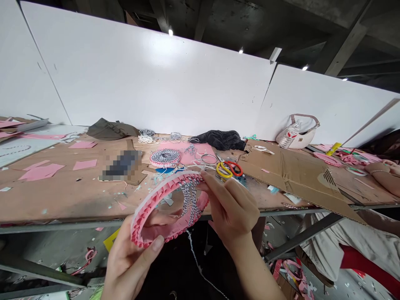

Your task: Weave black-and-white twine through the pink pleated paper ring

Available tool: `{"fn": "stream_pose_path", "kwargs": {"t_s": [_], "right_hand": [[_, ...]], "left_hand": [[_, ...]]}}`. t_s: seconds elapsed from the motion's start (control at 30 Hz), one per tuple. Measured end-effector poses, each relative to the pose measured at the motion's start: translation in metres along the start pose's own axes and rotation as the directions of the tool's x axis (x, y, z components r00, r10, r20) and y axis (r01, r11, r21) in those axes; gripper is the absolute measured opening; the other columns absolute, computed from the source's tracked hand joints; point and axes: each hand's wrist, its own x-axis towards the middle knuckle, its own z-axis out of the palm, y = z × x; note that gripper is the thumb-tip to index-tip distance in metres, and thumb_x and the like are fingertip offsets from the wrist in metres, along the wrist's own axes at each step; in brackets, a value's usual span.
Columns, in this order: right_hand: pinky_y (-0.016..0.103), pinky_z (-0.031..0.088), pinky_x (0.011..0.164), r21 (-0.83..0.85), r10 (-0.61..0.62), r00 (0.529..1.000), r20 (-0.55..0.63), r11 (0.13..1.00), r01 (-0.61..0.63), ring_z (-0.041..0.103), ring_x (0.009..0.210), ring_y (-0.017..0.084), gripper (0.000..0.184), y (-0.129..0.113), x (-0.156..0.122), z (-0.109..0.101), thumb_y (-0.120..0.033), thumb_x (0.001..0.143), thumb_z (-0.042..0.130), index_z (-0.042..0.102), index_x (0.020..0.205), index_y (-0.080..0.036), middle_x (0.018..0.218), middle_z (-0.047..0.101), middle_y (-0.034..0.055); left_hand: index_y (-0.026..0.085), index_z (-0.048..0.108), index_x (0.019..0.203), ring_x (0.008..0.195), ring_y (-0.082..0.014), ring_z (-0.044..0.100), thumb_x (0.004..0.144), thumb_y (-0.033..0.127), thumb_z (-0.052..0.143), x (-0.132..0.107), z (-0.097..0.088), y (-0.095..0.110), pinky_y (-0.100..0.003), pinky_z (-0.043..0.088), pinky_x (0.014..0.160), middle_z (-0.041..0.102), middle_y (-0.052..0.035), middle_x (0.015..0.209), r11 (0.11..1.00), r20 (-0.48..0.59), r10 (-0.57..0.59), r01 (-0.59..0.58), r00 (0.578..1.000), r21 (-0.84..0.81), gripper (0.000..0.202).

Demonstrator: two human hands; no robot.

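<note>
My left hand [131, 258] grips the lower edge of a pink notched ring [150, 210], thumb on its rim and fingers through the middle. The ring is tilted toward me, in front of the table edge. Black-and-white cord [188, 199] is wound across the ring's right side, and a loose end hangs down below it. My right hand [233, 208] pinches the ring's upper right rim where the cord is wound, fingers closed on it.
On the cardboard-covered table [62, 196] lie a cord-wrapped disc [164, 157], scissors with yellow and red handles [229, 168], pink scraps [40, 171], a dark cloth [220, 139] and a white bag [298, 131]. Another person's arm [383, 175] rests at far right.
</note>
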Motion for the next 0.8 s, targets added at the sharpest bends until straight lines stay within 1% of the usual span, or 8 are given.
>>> {"fn": "stream_pose_path", "kwargs": {"t_s": [0.1, 0.2, 0.33, 0.43, 0.5, 0.6, 0.7, 0.8], "right_hand": [[0.027, 0.037, 0.054, 0.056, 0.049, 0.997, 0.054, 0.997, -0.052, 0.048, 0.055, 0.011, 0.023, 0.001, 0.0, -0.004, -0.017, 0.101, 0.058, 0.072, 0.118, -0.02, 0.063, 0.052, -0.0021], [0.026, 0.038, 0.054, 0.144, 0.125, 0.989, 0.077, 0.98, -0.135, 0.049, 0.056, 0.011, 0.029, 0.003, -0.002, -0.007, -0.017, 0.099, 0.061, 0.07, 0.124, -0.027, 0.065, 0.055, -0.0028], [0.026, 0.041, 0.055, 0.242, 0.172, 0.976, 0.135, 0.949, -0.201, 0.052, 0.057, 0.01, 0.039, 0.003, -0.004, -0.01, -0.011, 0.098, 0.059, 0.067, 0.131, -0.03, 0.071, 0.063, -0.0026], [0.026, 0.043, 0.056, 0.319, 0.193, 0.971, 0.138, 0.92, -0.228, 0.053, 0.058, 0.011, 0.046, 0.001, -0.006, -0.011, -0.006, 0.097, 0.058, 0.064, 0.135, -0.031, 0.074, 0.067, -0.0031], [0.026, 0.044, 0.057, 0.362, 0.211, 0.969, 0.125, 0.9, -0.243, 0.054, 0.059, 0.011, 0.048, 0.0, -0.007, -0.011, -0.004, 0.095, 0.058, 0.064, 0.135, -0.031, 0.075, 0.068, -0.0032], [0.026, 0.046, 0.06, 0.366, 0.237, 0.963, 0.126, 0.892, -0.267, 0.058, 0.062, 0.012, 0.048, -0.001, -0.01, -0.009, -0.005, 0.097, 0.054, 0.064, 0.135, -0.031, 0.076, 0.068, -0.0021], [0.026, 0.05, 0.062, 0.342, 0.25, 0.954, 0.163, 0.893, -0.293, 0.062, 0.065, 0.013, 0.049, -0.002, -0.013, -0.009, -0.009, 0.098, 0.05, 0.059, 0.141, -0.031, 0.077, 0.069, -0.0009], [0.025, 0.052, 0.063, 0.356, 0.33, 0.917, 0.224, 0.848, -0.392, 0.061, 0.062, 0.012, 0.051, -0.004, -0.015, -0.009, -0.013, 0.098, 0.052, 0.053, 0.145, -0.033, 0.076, 0.069, -0.0019]], "left_hand": [[0.025, 0.073, 0.103, 0.092, -0.0231, 0.075, 0.072, 0.027, 0.086, -0.002, 0.001, 0.0, -0.025, 0.06, 0.081, 0.078, -0.0015, 0.091, 0.999, -0.002, 0.029, -0.029, 1.0, 0.04, 0.034], [0.026, 0.073, 0.096, 0.089, -0.0233, 0.075, 0.068, 0.031, 0.088, -0.006, 0.005, 0.0, -0.027, 0.06, 0.083, 0.078, -0.0004, 0.086, 0.995, -0.049, 0.049, -0.045, 0.998, 0.088, 0.033], [0.026, 0.072, 0.094, 0.082, -0.0241, 0.075, 0.066, 0.039, 0.09, -0.012, 0.01, -0.001, -0.03, 0.061, 0.08, 0.078, -0.0005, 0.082, 0.987, -0.095, 0.086, -0.071, 0.992, 0.145, 0.036], [0.028, 0.072, 0.092, 0.077, -0.0193, 0.075, 0.065, 0.043, 0.09, -0.015, 0.011, -0.003, -0.024, 0.06, 0.076, 0.078, 0.0022, 0.081, 0.975, -0.123, 0.131, -0.105, 0.984, 0.198, 0.035], [0.029, 0.073, 0.092, 0.077, -0.0169, 0.075, 0.065, 0.044, 0.09, -0.016, 0.011, -0.003, -0.02, 0.059, 0.076, 0.078, 0.0037, 0.082, 0.97, -0.125, 0.143, -0.114, 0.982, 0.216, 0.034], [0.028, 0.072, 0.093, 0.081, -0.0179, 0.076, 0.066, 0.046, 0.089, -0.016, 0.013, -0.004, -0.02, 0.059, 0.079, 0.079, 0.0029, 0.083, 0.974, -0.118, 0.114, -0.087, 0.986, 0.211, 0.036], [0.027, 0.073, 0.092, 0.079, -0.0189, 0.075, 0.064, 0.047, 0.09, -0.016, 0.013, -0.006, -0.021, 0.059, 0.075, 0.078, 0.0014, 0.083, 0.972, -0.119, 0.099, -0.07, 0.988, 0.223, 0.038], [0.028, 0.073, 0.092, 0.077, -0.02, 0.075, 0.064, 0.045, 0.09, -0.016, 0.012, -0.011, -0.023, 0.06, 0.074, 0.078, 0.0005, 0.083, 0.965, -0.117, 0.117, -0.086, 0.986, 0.246, 0.037]]}}
